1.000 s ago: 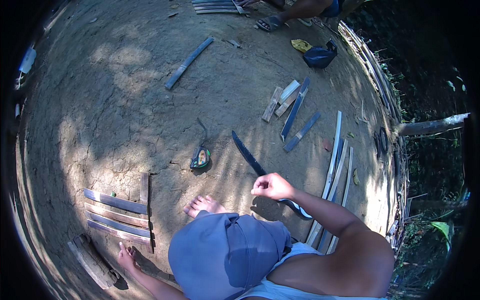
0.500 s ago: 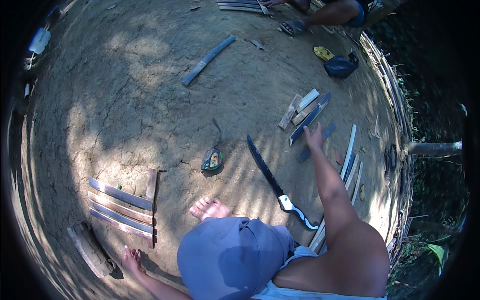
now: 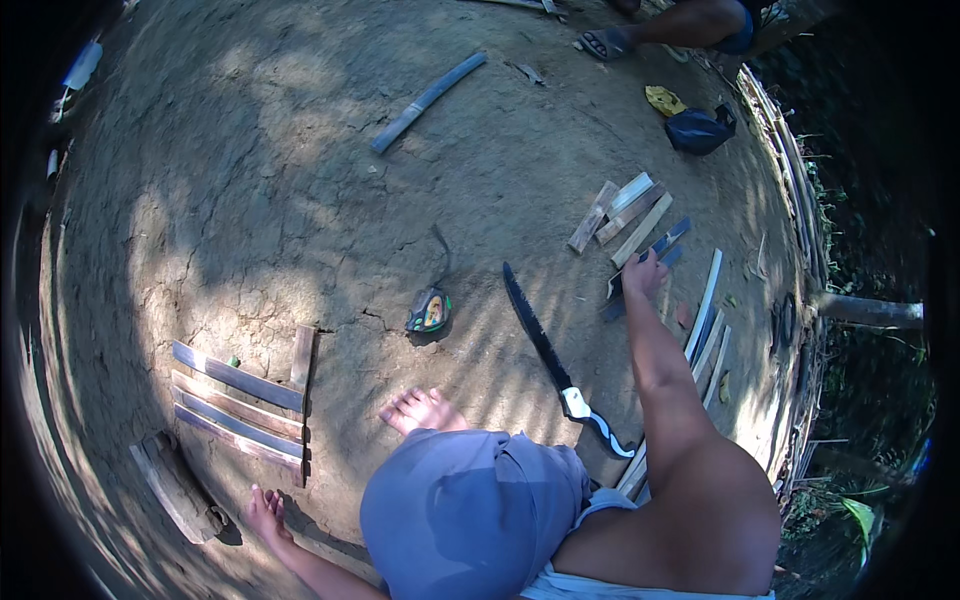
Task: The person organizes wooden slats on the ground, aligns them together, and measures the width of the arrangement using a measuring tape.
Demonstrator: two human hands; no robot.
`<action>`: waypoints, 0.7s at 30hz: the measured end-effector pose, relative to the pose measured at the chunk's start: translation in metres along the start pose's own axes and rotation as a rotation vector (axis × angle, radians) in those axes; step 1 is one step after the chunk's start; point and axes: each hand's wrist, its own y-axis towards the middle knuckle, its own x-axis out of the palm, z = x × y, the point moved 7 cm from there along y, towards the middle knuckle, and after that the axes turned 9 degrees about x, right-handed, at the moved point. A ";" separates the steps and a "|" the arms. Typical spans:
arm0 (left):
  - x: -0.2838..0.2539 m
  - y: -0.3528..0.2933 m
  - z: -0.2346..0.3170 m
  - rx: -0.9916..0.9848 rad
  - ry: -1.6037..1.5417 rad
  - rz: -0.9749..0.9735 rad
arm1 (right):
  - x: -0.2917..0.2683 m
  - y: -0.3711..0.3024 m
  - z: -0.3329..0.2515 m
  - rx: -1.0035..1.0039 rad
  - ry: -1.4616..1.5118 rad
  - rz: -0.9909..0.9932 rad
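My right hand is closed around a dark bamboo slat beside a small group of cut slats. Just beyond it lies a pale bamboo slat, with a brown slat and others next to it. Another dark piece lies partly hidden under my hand. My left hand holds nothing, its fingers loosely apart, low over the ground between a short log and a row of slats. Those slats lie side by side, their right ends at a crosswise slat.
A pruning saw lies in front of my bent knee, right of a tape measure. Longer strips lie beside my right arm. Farther off are a bamboo piece, a black plastic bag and another person's sandalled foot.
My right hand has closed on a dark slat and moved it slightly right and nearer; a pale slat now shows beside it. My left hand stays nearly still. The view has shifted a little.
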 end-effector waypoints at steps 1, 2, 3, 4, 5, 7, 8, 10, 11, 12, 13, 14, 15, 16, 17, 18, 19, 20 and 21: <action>0.008 0.000 0.001 0.000 0.007 -0.015 | -0.006 0.015 0.001 -0.105 -0.004 0.092; 0.011 0.000 0.001 0.002 0.017 -0.023 | -0.011 0.019 -0.005 -0.212 -0.007 0.175; 0.014 0.000 0.002 0.011 0.014 -0.029 | -0.001 0.031 -0.008 -0.168 0.045 0.063; 0.018 0.000 0.004 0.020 0.011 -0.035 | 0.008 0.043 -0.019 -0.123 0.098 -0.049; 0.021 -0.001 0.006 0.031 0.005 -0.039 | 0.017 0.051 -0.029 -0.080 0.154 -0.163; 0.021 -0.002 0.010 0.038 0.005 -0.031 | 0.029 0.054 -0.045 -0.042 0.189 -0.122; 0.019 -0.003 0.011 0.039 0.002 -0.022 | 0.037 0.052 -0.053 -0.029 0.207 -0.103; 0.014 -0.004 0.007 0.035 -0.027 -0.014 | 0.057 0.056 -0.056 0.172 0.430 -0.226; 0.007 -0.011 0.010 0.029 -0.047 0.013 | 0.071 0.055 -0.068 0.259 0.533 -0.310; 0.010 -0.011 0.012 0.028 -0.036 0.021 | 0.063 0.061 -0.060 0.400 0.594 -0.299; 0.038 -0.002 0.015 0.022 -0.061 -0.046 | 0.050 0.098 -0.024 0.493 0.973 -0.268; 0.029 -0.014 0.024 0.032 -0.079 -0.002 | 0.049 0.083 -0.029 0.554 1.109 -0.306; 0.018 -0.021 0.033 0.051 -0.076 0.041 | 0.047 0.067 -0.031 0.627 1.241 -0.335; 0.017 -0.023 0.039 0.065 -0.093 0.067 | 0.036 0.064 -0.041 0.501 1.213 -0.401; 0.005 -0.033 0.044 0.085 -0.086 0.090 | 0.025 0.025 -0.061 0.349 1.188 -0.441; 0.005 -0.037 0.046 0.080 -0.089 0.099 | 0.009 0.002 -0.076 0.247 1.179 -0.473; 0.005 -0.040 0.044 0.070 -0.135 0.109 | -0.010 -0.033 -0.107 0.037 1.144 -0.543; 0.006 -0.043 0.040 0.073 -0.183 0.102 | -0.031 -0.074 -0.136 -0.173 1.112 -0.598; 0.010 -0.045 0.038 0.070 -0.215 0.087 | -0.045 -0.121 -0.171 -0.407 1.057 -0.814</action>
